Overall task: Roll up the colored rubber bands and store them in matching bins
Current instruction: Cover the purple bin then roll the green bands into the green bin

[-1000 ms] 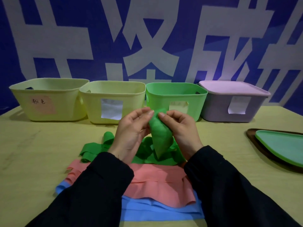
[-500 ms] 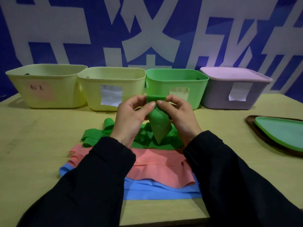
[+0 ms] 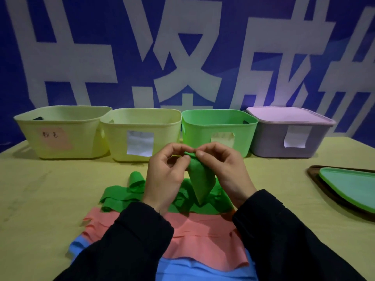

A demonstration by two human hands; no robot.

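Both hands, left hand (image 3: 164, 175) and right hand (image 3: 225, 169), pinching green band (image 3: 199, 179) top; length hanging down, just before green bin (image 3: 219, 130).

Green band (image 3: 199, 179) — pinched aloft, hanging before green bin (image 3: 219, 128).

I saw both hands raised side by side in front of the chest, wrists apart and fingertips drawn together. The left hand (image 3: 165, 175) had its fingers curled inward, thumb and forefinger pinching the top of the green band (image 3: 199, 179). The right hand (image 3: 224, 169) mirrored it, thumb and forefinger nipping the same top edge, knuckles arched (the other fingers were bent loosely behind). Both forearms in black sleeves (image 3: 125, 246) came up from the bottom corners and angled toward each other, backs of the hands facing me.
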